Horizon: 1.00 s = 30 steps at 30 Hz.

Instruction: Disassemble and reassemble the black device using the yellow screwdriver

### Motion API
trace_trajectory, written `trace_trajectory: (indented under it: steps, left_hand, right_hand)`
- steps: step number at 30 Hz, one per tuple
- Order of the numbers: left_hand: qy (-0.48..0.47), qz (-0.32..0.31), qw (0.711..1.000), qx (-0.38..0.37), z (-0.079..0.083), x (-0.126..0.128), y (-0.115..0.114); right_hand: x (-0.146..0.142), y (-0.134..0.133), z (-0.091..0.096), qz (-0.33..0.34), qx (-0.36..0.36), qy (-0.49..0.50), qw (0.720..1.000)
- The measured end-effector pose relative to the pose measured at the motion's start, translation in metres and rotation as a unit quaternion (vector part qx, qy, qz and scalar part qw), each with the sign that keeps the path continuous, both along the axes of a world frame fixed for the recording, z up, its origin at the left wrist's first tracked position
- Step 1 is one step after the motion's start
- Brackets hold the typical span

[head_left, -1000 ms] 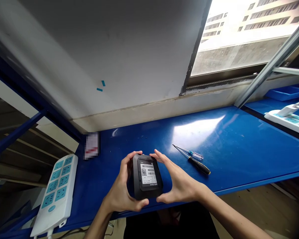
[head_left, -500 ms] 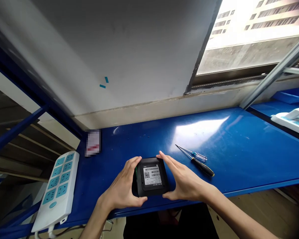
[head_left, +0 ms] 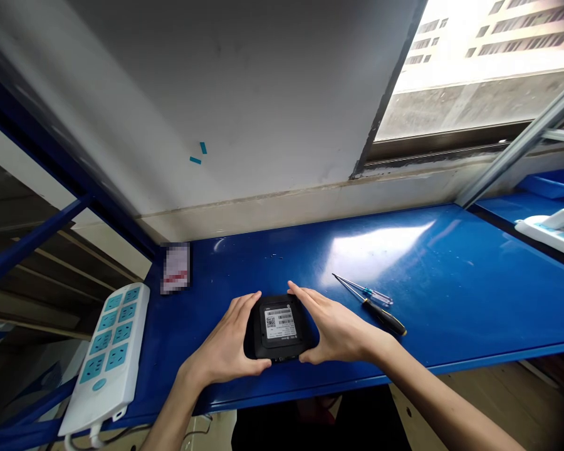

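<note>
A black square electronic device (head_left: pixel 258 341) with rounded corners is between my two hands, label side up. Its white label (head_left: pixel 281 324) carries a QR code and barcodes. My left hand (head_left: pixel 225 344) grips the left side, thumb at the near corner and fingers along the far one. On the opposite side my right hand (head_left: pixel 336 326) holds it the same way. A strip of the near edge shows below the label face. Right of my right hand lie a screwdriver with a black and yellow handle (head_left: pixel 384 317) and another with a clear blue handle (head_left: pixel 378 295).
Tiny dark bits, perhaps screws (head_left: pixel 276 255), lie on the blue tabletop (head_left: pixel 451 288) beyond the device. A white power strip (head_left: pixel 110 351) stands at the left edge, with a blurred-out box (head_left: pixel 175 268) behind it. A wall (head_left: pixel 263 125) borders the back.
Both hands have shifted slightly left with the device. It has tilted, so its near edge now shows and the green strip on its left side no longer does.
</note>
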<state>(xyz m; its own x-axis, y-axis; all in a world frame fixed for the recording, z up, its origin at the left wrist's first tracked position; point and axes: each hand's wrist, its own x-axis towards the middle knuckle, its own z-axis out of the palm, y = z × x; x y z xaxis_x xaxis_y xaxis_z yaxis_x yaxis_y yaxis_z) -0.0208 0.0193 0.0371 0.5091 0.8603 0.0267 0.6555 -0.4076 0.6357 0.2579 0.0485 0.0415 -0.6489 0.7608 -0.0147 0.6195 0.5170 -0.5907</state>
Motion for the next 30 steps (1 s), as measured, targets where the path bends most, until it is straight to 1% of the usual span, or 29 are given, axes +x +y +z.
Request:
trace_trajectory:
  steps: [5,15,25,30]
  left_hand:
    - [-0.004,0.010,1.000,-0.016,-0.005,-0.001,-0.004]
    - [-0.011,0.020,0.999,-0.041,0.001,0.002,-0.013]
    - [-0.010,0.028,0.997,-0.067,0.000,0.003,-0.018]
    - [-0.010,0.033,0.996,-0.081,-0.001,0.003,-0.019]
  right_hand:
    - [-0.001,0.004,0.000,0.010,-0.006,0.000,1.000]
    - [-0.001,0.001,0.009,0.012,-0.038,-0.027,0.999]
    - [0.001,-0.003,0.001,0.010,-0.033,0.007,0.999]
    - [0.002,-0.003,-0.002,0.003,-0.044,-0.006,0.999]
